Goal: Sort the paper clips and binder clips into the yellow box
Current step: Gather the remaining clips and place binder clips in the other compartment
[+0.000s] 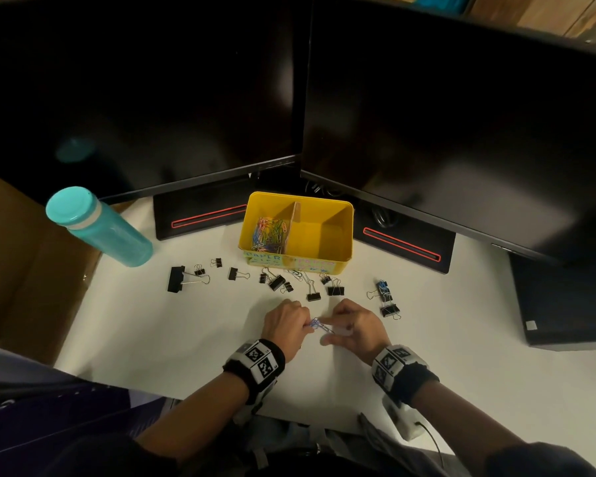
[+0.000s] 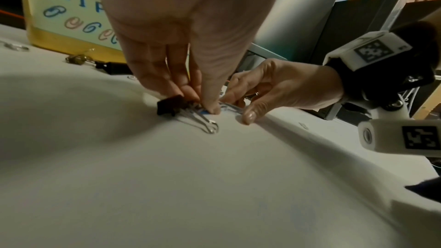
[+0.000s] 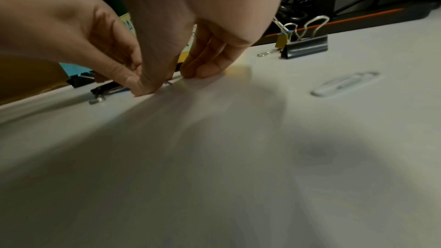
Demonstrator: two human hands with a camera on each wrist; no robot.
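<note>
Now, held clip: a small black binder clip [image 2: 170, 107] with wire handles is pinned low on the white surface [image 1: 193, 342], near the front edge and between both hands.
Left grip: the left hand [image 1: 284, 325] is narrowed, its fingertips [image 2: 190, 95] pinched on the binder clip.
Right grip: the right hand [image 1: 356, 325] is pinched on a silver paper clip [image 2: 230, 108] that meets the binder clip's handles; whether the two are hooked together cannot be told.
Yellow box: the yellow box [image 1: 338, 261] is set behind the hands; coloured paper clips [image 1: 269, 232] are heaped in its left compartment.
Loose clips: black binder clips [image 1: 277, 282] are scattered between the box and the hands; a white paper clip [image 3: 343, 84] is seen just right of the right hand.
Beyond: a teal bottle [image 1: 100, 227] is stood at the left, and two dark monitors [image 1: 444, 132] are stood behind.
</note>
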